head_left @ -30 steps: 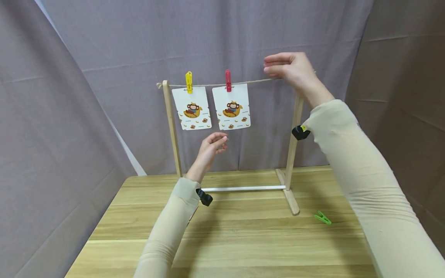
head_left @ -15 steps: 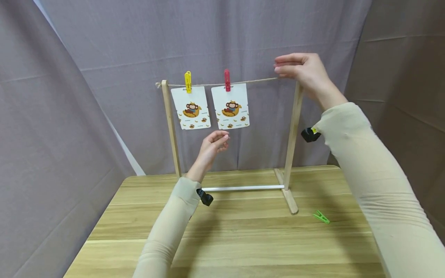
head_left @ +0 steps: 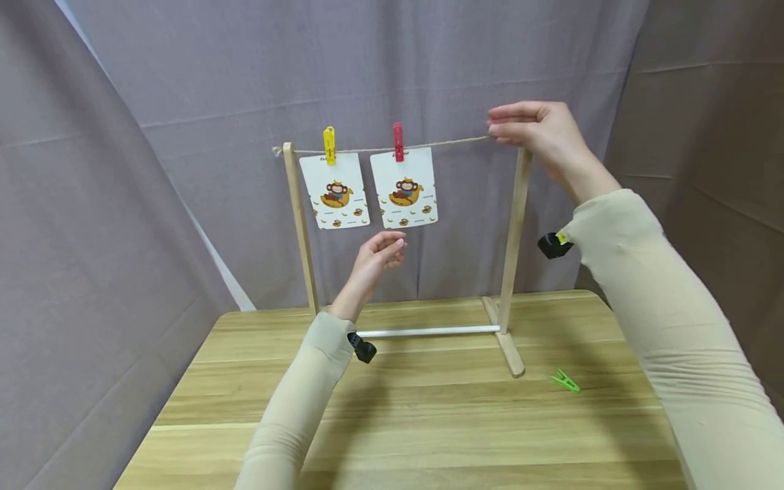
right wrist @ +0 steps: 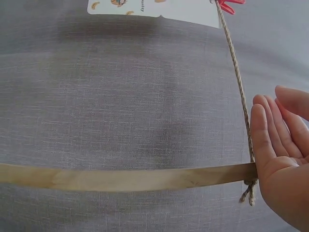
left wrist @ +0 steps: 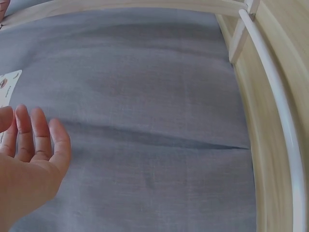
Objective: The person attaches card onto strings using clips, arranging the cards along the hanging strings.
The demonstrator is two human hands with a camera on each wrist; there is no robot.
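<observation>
Two white cards with a monkey and bananas hang from a string (head_left: 462, 141). A yellow clothespin (head_left: 329, 145) fastens the left card (head_left: 335, 204); a red clothespin (head_left: 399, 141) fastens the right card (head_left: 404, 204). Just below the right card is my left hand (head_left: 376, 262), its fingers loosely bent with nothing in them. My right hand (head_left: 545, 133) is at the top of the right wooden post (head_left: 516, 224), beside the string. Its fingers (right wrist: 260, 125) are nearly straight and hold nothing. Whether it touches the post or string, I cannot tell.
A green clothespin (head_left: 565, 381) lies on the wooden table (head_left: 429, 429), right of the stand's foot (head_left: 510, 354). Low down, a white rod (head_left: 429, 332) joins the posts. Grey curtain (head_left: 214, 68) hangs close behind the stand.
My right hand has moved right along the string to the right post, then slightly down. The left hand has hardly moved. The cards and clothespins hang as before.
</observation>
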